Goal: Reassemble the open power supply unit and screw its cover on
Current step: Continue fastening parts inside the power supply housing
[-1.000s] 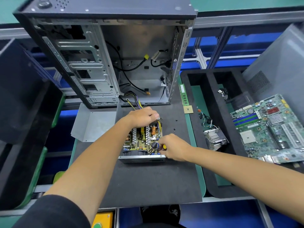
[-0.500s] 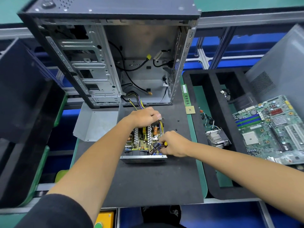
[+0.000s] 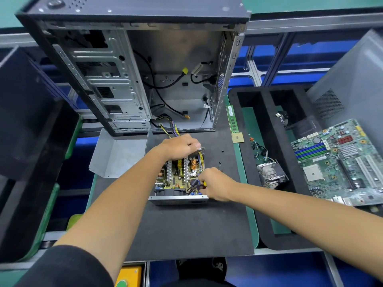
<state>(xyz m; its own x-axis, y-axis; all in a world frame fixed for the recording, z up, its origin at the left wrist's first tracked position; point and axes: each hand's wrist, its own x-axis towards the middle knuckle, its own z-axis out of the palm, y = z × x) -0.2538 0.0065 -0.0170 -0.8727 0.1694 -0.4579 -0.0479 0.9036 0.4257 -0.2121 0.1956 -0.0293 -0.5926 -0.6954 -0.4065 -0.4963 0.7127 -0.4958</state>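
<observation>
Open power supply unit [image 3: 179, 179] holds board; hands' grip unclear.

The mat [image 3: 186, 228] at the centre is matt black, faintly grainy. On it the supply [image 3: 178, 179] shows a bare metal rim and a glossy board. At 9 o'clock of it lies a dull grey sheet-metal cover [image 3: 120, 154]. At 12 o'clock the case [image 3: 132, 75] is brushed steel; at 3 o'clock, black foam tray [image 3: 269, 141].
</observation>
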